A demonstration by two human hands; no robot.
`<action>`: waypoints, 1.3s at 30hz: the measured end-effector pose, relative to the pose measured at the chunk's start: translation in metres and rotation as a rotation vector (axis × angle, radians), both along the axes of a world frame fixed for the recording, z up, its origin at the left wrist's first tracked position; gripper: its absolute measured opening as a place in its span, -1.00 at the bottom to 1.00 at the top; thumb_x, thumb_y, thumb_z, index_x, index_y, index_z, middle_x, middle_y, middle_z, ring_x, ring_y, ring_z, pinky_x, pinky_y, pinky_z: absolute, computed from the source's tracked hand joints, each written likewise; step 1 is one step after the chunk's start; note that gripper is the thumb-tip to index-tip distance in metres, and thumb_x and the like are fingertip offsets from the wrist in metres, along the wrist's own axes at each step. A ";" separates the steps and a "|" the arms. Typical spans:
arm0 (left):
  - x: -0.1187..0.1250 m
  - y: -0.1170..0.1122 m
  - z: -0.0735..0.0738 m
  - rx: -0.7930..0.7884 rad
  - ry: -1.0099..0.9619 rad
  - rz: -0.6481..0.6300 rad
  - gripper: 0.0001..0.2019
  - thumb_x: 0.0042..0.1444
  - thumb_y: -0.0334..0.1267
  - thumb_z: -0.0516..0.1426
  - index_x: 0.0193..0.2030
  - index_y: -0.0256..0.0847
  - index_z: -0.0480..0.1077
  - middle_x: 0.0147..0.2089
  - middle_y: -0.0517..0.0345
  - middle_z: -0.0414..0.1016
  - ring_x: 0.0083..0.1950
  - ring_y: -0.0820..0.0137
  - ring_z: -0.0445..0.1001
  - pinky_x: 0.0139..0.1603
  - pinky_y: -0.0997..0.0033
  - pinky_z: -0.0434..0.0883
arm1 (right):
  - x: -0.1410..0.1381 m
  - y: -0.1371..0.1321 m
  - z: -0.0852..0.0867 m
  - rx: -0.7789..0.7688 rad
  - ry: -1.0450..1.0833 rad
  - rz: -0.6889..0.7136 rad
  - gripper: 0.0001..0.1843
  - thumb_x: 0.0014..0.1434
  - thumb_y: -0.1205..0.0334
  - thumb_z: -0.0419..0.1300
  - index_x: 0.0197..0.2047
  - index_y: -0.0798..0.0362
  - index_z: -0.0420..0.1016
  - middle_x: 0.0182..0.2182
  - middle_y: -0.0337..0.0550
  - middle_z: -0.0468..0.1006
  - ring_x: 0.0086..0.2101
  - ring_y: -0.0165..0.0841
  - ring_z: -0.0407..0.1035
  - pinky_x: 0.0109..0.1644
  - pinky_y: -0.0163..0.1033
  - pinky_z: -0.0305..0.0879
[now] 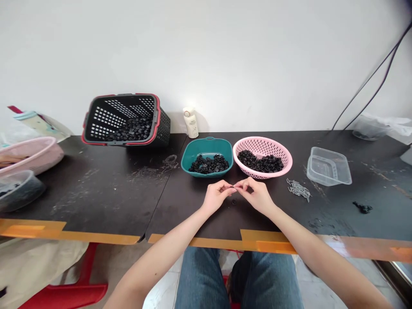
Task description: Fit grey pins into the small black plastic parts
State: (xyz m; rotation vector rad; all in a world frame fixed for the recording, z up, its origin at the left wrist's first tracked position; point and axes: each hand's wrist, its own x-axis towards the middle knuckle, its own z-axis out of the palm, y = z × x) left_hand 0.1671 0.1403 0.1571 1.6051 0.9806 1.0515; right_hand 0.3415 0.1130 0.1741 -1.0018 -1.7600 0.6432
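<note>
A white wall [206,51] rises behind a black table [106,193] bearing a red-rimmed basket [125,120], a pink colander [262,156] and a teal bowl [206,156]. Just before them, the left hand [217,196] and right hand [254,195] pinch a tiny dark piece [233,186] between them.

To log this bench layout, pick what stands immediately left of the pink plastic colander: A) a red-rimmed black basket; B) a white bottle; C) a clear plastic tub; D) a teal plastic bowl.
D. The teal plastic bowl, holding black parts, sits right beside the pink plastic colander, on its left.
</note>
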 end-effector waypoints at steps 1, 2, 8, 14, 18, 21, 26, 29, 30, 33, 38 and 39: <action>0.001 0.001 -0.001 -0.050 -0.049 -0.022 -0.70 -0.03 -0.05 0.25 -0.38 -0.30 0.47 -0.48 0.16 0.51 -0.46 0.46 0.45 -0.39 0.46 0.42 | -0.001 0.001 -0.001 -0.030 0.049 0.008 -0.77 0.16 0.20 0.17 -0.45 -0.02 0.18 -0.30 -0.06 0.60 -0.28 -0.26 0.50 -0.19 -0.13 0.42; 0.002 0.002 -0.002 -0.099 -0.104 -0.044 -0.70 -0.03 -0.05 0.25 -0.38 -0.31 0.45 -0.46 0.14 0.51 -0.45 0.46 0.45 -0.38 0.45 0.43 | -0.002 0.001 -0.001 -0.064 0.107 0.019 -0.77 0.15 0.20 0.19 -0.44 -0.01 0.20 -0.31 -0.07 0.60 -0.27 -0.26 0.51 -0.18 -0.13 0.43; 0.004 0.007 -0.002 -0.215 -0.285 -0.044 -0.68 -0.05 -0.10 0.27 -0.25 -0.31 0.41 -0.36 0.13 0.50 -0.44 0.50 0.46 -0.36 0.44 0.49 | 0.007 0.011 0.002 -0.268 0.339 0.062 -0.63 0.01 0.15 0.32 -0.15 -0.02 0.28 -0.18 -0.09 0.56 -0.22 -0.31 0.48 -0.11 -0.13 0.43; 0.000 -0.001 0.002 0.227 -0.029 0.114 -0.74 0.07 -0.18 0.21 -0.10 -0.21 0.42 -0.23 0.11 0.53 -0.33 0.47 0.51 -0.24 0.43 0.49 | 0.013 0.008 -0.003 -0.301 -0.297 0.178 -0.63 -0.13 0.10 0.39 -0.24 0.03 0.48 -0.38 -0.18 0.51 -0.39 -0.33 0.38 -0.31 -0.21 0.34; -0.004 -0.002 0.004 0.438 0.066 0.220 -0.81 0.10 -0.20 0.19 -0.16 -0.21 0.44 -0.27 0.15 0.53 -0.35 0.49 0.49 -0.26 0.47 0.47 | 0.009 0.007 -0.006 -0.289 -0.356 0.219 -0.79 -0.04 0.17 0.34 -0.29 0.04 0.54 -0.42 -0.18 0.52 -0.41 -0.34 0.38 -0.30 -0.21 0.33; -0.005 -0.002 0.004 0.492 0.103 0.245 -0.85 0.14 -0.22 0.16 -0.20 -0.21 0.44 -0.32 0.17 0.50 -0.37 0.50 0.46 -0.28 0.50 0.46 | 0.010 0.009 -0.005 -0.268 -0.227 0.211 -0.78 0.00 0.14 0.31 -0.26 0.02 0.58 -0.34 -0.13 0.54 -0.35 -0.32 0.42 -0.22 -0.17 0.38; -0.002 -0.005 0.004 0.506 0.070 0.226 -0.83 0.14 -0.24 0.16 -0.13 -0.20 0.40 -0.26 0.15 0.48 -0.32 0.50 0.48 -0.26 0.51 0.47 | 0.014 0.012 -0.002 -0.290 0.018 0.166 -0.69 0.04 0.10 0.27 -0.13 -0.01 0.57 -0.24 -0.09 0.52 -0.32 -0.32 0.45 -0.15 -0.13 0.44; 0.000 -0.007 0.004 0.512 0.044 0.219 -0.82 0.11 -0.24 0.19 -0.15 -0.20 0.39 -0.27 0.17 0.47 -0.34 0.51 0.48 -0.27 0.52 0.48 | 0.015 0.012 0.002 -0.269 0.103 0.197 -0.68 0.06 0.12 0.26 -0.09 -0.05 0.56 -0.20 -0.10 0.48 -0.28 -0.33 0.41 -0.13 -0.15 0.42; 0.000 -0.007 0.004 0.525 0.048 0.215 -0.83 0.10 -0.24 0.20 -0.18 -0.20 0.39 -0.29 0.19 0.47 -0.35 0.52 0.47 -0.27 0.52 0.48 | 0.014 0.011 0.003 -0.281 0.133 0.215 -0.67 0.07 0.12 0.26 -0.06 -0.07 0.54 -0.17 -0.11 0.47 -0.25 -0.33 0.41 -0.11 -0.15 0.41; -0.001 -0.008 0.004 0.581 0.068 0.191 -0.86 0.08 -0.24 0.22 -0.24 -0.21 0.41 -0.33 0.21 0.46 -0.39 0.53 0.45 -0.30 0.53 0.47 | 0.013 0.009 0.006 -0.349 0.230 0.237 -0.58 0.07 0.13 0.27 0.03 -0.08 0.46 -0.13 -0.11 0.47 -0.16 -0.31 0.40 -0.01 -0.11 0.37; -0.002 -0.008 0.002 0.623 0.080 0.183 -0.85 0.06 -0.21 0.23 -0.25 -0.20 0.44 -0.35 0.19 0.49 -0.39 0.51 0.46 -0.38 0.54 0.48 | 0.011 0.006 0.006 -0.435 0.357 0.175 -0.62 -0.05 0.15 0.37 -0.12 -0.02 0.49 -0.23 -0.14 0.55 -0.21 -0.30 0.45 -0.01 -0.09 0.38; -0.002 -0.008 0.001 0.630 0.085 0.183 -0.85 0.06 -0.21 0.23 -0.25 -0.21 0.44 -0.35 0.18 0.49 -0.39 0.51 0.47 -0.38 0.55 0.48 | 0.010 0.006 0.006 -0.446 0.359 0.170 -0.68 -0.04 0.14 0.37 -0.17 -0.01 0.51 -0.24 -0.14 0.56 -0.22 -0.30 0.45 -0.02 -0.09 0.38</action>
